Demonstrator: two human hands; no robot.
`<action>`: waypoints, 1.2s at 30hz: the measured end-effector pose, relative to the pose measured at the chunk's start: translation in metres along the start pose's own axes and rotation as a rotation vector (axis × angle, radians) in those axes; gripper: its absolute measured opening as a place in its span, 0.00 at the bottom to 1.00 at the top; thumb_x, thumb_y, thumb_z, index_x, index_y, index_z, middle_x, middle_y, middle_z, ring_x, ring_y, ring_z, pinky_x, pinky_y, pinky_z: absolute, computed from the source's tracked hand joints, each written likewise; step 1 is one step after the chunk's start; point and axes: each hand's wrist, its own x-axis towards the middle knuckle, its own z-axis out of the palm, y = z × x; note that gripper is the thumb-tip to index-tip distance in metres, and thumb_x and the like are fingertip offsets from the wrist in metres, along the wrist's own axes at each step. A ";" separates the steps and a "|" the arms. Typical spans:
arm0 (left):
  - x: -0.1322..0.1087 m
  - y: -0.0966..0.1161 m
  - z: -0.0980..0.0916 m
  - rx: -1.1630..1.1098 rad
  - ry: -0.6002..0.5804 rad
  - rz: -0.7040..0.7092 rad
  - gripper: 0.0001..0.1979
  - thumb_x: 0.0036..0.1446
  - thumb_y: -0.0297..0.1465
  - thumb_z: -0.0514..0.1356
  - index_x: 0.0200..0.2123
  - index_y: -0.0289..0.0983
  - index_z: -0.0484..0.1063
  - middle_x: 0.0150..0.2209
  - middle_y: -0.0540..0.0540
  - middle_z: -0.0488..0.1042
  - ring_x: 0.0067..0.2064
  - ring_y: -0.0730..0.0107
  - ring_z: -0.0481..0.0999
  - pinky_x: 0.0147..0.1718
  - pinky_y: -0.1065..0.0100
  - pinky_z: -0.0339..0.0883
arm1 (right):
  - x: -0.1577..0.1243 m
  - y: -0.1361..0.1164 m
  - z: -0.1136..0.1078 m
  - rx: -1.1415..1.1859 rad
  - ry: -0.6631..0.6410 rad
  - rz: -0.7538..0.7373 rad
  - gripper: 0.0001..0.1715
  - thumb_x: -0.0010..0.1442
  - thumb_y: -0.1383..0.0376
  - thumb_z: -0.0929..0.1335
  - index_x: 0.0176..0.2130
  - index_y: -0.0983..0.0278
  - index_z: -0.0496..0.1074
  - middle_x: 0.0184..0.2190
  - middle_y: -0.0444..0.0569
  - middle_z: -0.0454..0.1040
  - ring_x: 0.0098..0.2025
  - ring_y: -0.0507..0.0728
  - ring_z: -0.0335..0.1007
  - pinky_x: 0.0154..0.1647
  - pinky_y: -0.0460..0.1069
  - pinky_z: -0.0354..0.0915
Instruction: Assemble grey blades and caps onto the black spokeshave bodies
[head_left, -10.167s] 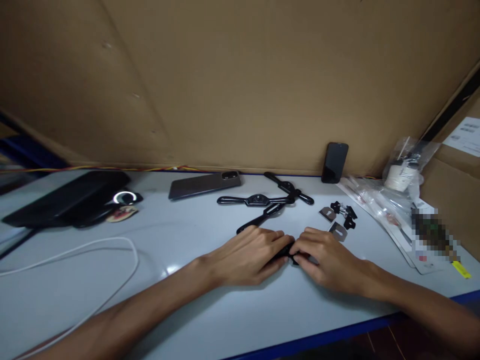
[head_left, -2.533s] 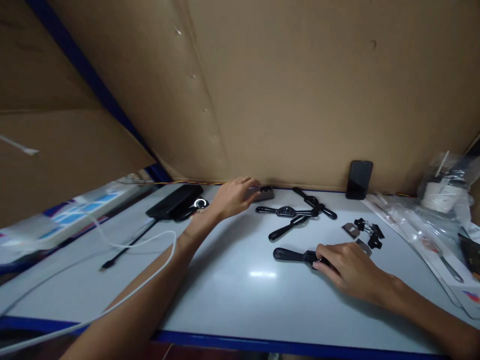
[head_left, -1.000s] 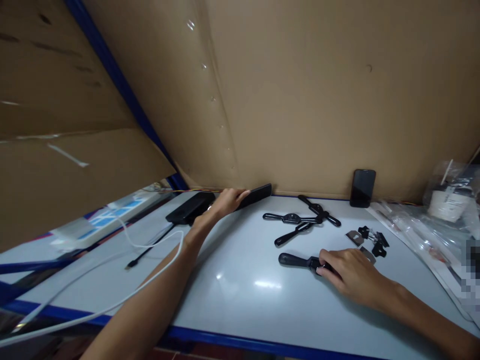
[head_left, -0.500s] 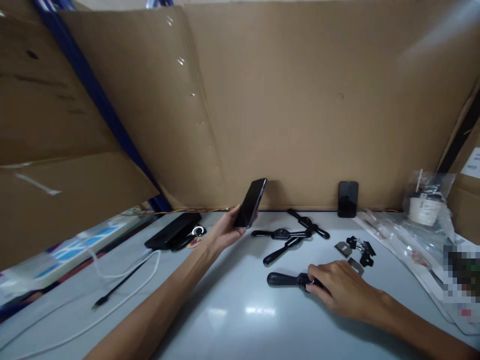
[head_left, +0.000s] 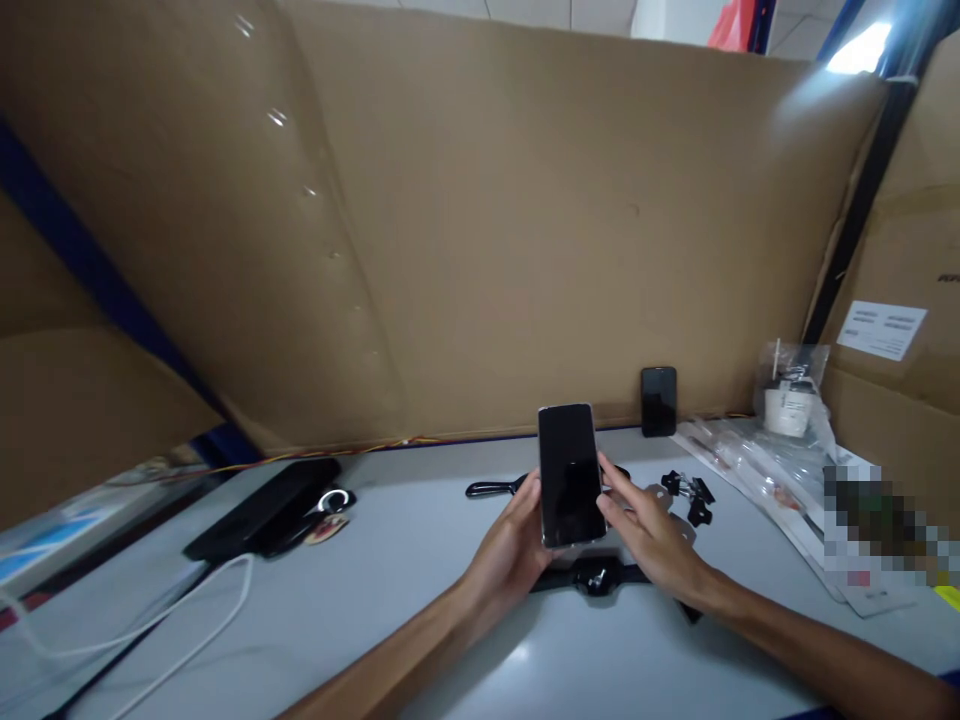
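My left hand (head_left: 516, 545) holds a dark phone (head_left: 570, 475) upright above the white table (head_left: 390, 590), screen facing me and dark. My right hand (head_left: 651, 535) is beside the phone with its fingers spread, fingertips touching the phone's right edge. Under both hands a black two-handled tool (head_left: 600, 577) lies on the table. More black handled tools (head_left: 491, 489) lie just behind the phone, partly hidden by it.
A second phone (head_left: 658, 401) leans on the cardboard wall (head_left: 465, 220). Small black screws and metal plates (head_left: 688, 494) lie to the right, then plastic bags (head_left: 757, 460) and a white jar (head_left: 784, 409). A black case (head_left: 262, 507) and white cable (head_left: 187, 620) are at left.
My left hand picked the phone up from the back of the table and brought it to the middle. My right hand let go of the black tool and rose to the phone.
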 end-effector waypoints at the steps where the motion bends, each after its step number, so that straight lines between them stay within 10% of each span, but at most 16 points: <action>1: -0.001 0.000 0.002 -0.011 -0.020 -0.004 0.21 0.66 0.42 0.66 0.60 0.51 0.71 0.62 0.46 0.75 0.61 0.48 0.76 0.53 0.50 0.76 | 0.000 0.001 0.000 0.019 -0.011 0.003 0.42 0.69 0.43 0.65 0.73 0.58 0.59 0.71 0.54 0.64 0.69 0.66 0.65 0.66 0.62 0.65; 15: 0.001 0.012 0.001 -0.014 -0.119 -0.024 0.19 0.69 0.41 0.62 0.61 0.50 0.70 0.64 0.41 0.73 0.63 0.43 0.74 0.54 0.40 0.74 | 0.006 0.005 -0.011 0.227 -0.069 0.061 0.42 0.66 0.43 0.69 0.72 0.54 0.61 0.67 0.53 0.70 0.68 0.65 0.66 0.69 0.67 0.60; 25: -0.005 0.010 0.003 0.013 -0.170 -0.063 0.29 0.68 0.40 0.64 0.69 0.53 0.63 0.64 0.41 0.74 0.58 0.46 0.78 0.55 0.43 0.74 | 0.000 -0.007 -0.004 -0.002 -0.088 -0.053 0.28 0.58 0.63 0.72 0.58 0.61 0.70 0.51 0.52 0.82 0.52 0.64 0.78 0.55 0.59 0.71; 32: -0.005 0.008 0.004 0.020 -0.166 -0.065 0.26 0.67 0.40 0.63 0.67 0.49 0.67 0.59 0.40 0.78 0.57 0.44 0.79 0.54 0.45 0.74 | -0.003 0.001 0.001 -0.030 -0.126 -0.061 0.39 0.51 0.69 0.75 0.59 0.59 0.63 0.46 0.49 0.81 0.49 0.63 0.77 0.51 0.56 0.72; 36: -0.006 0.008 0.004 0.027 -0.172 -0.075 0.21 0.68 0.40 0.62 0.62 0.47 0.72 0.60 0.40 0.77 0.58 0.44 0.78 0.55 0.44 0.73 | -0.001 0.005 0.002 -0.087 -0.067 -0.031 0.23 0.58 0.65 0.72 0.52 0.61 0.66 0.44 0.50 0.81 0.46 0.62 0.78 0.48 0.55 0.71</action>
